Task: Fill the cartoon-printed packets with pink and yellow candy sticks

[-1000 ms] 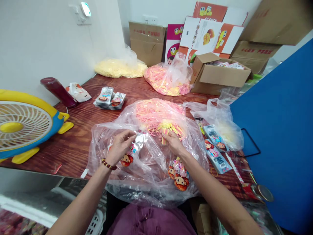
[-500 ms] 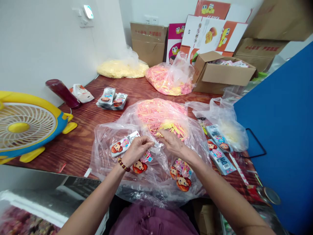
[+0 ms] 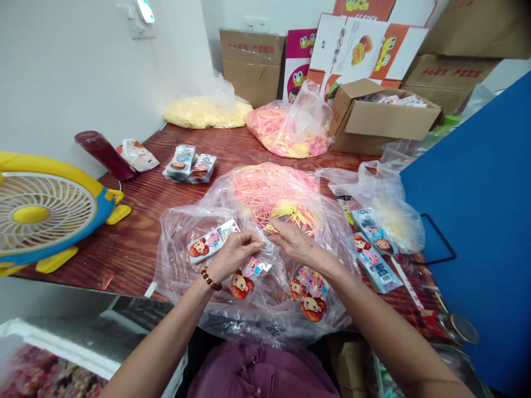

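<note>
With closed fingers, my left hand (image 3: 237,253) pinches the upper edge of a small clear packet (image 3: 244,281) printed with a red-haired cartoon figure. My right hand (image 3: 295,242) is closed too, its fingertips around a few short yellow sticks (image 3: 271,228) right beside the packet's top. Just beyond lies a large clear bag (image 3: 274,188) of pink and yellow sticks, its plastic spread under both hands. On that plastic rest a stack of flat packets (image 3: 212,241) at the left and more printed packets (image 3: 310,296) below my right forearm.
A yellow and blue fan (image 3: 50,210) and a dark red bottle (image 3: 105,156) stand left. Packet bundles (image 3: 191,164) lie behind, others (image 3: 377,264) at right. Farther back are bags of yellow (image 3: 207,113) and pink sticks (image 3: 286,130) and an open carton (image 3: 385,121). A blue panel (image 3: 477,221) bounds the right.
The view has shifted slightly. My hands keep nearly the same pose, and the packet under my left hand has turned a little, showing more of its front.
</note>
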Demonstrator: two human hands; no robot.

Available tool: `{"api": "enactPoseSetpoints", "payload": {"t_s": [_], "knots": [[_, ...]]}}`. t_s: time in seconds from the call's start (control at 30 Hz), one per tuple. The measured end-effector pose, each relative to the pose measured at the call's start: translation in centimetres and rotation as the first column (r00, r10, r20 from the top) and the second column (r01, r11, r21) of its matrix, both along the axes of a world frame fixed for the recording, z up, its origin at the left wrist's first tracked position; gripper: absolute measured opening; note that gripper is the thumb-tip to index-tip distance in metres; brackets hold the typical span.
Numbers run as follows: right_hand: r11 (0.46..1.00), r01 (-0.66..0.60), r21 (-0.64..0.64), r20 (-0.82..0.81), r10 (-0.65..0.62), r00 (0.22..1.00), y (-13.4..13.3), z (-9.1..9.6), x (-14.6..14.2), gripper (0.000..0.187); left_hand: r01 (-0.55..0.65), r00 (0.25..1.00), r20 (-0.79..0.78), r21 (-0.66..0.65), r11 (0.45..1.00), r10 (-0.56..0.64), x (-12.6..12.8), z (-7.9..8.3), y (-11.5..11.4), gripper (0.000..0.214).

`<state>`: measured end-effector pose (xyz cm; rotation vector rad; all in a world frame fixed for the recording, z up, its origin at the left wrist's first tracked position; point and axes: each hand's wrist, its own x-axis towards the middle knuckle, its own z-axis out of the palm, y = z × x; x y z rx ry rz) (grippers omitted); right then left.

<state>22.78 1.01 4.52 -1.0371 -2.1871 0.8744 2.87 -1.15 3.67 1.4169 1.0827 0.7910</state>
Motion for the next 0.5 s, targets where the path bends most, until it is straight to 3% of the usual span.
{"api": "enactPoseSetpoints", "payload": {"t_s": [0.2,0.33,0.4,0.5], "knots": [[0.997,0.003,-0.076,-0.032,-0.006,0.999,-0.2,0.7,0.1,0.011,-0.014,0.999,-0.034,0.078,0.997,0.017,0.2,-0.5,-0.3,0.032],[0.977,0.124,-0.176,-0.204,-0.16,0.966,-0.4,2.1,0.1,0.015,-0.016,0.997,-0.071,0.216,0.976,0.032,-0.3,-0.4,-0.5,0.032],[0.946,0.183,-0.267,-0.395,-0.281,0.875,-0.7,2.9,-0.2,0.014,-0.029,0.996,-0.071,0.28,0.96,0.05,-0.4,-0.4,-0.6,0.03],[0.908,0.188,-0.375,-0.651,-0.402,0.643,-1.1,3.8,-1.2,0.012,-0.048,0.995,-0.063,0.327,0.944,0.072,-0.1,-0.3,-0.7,0.03]]}}
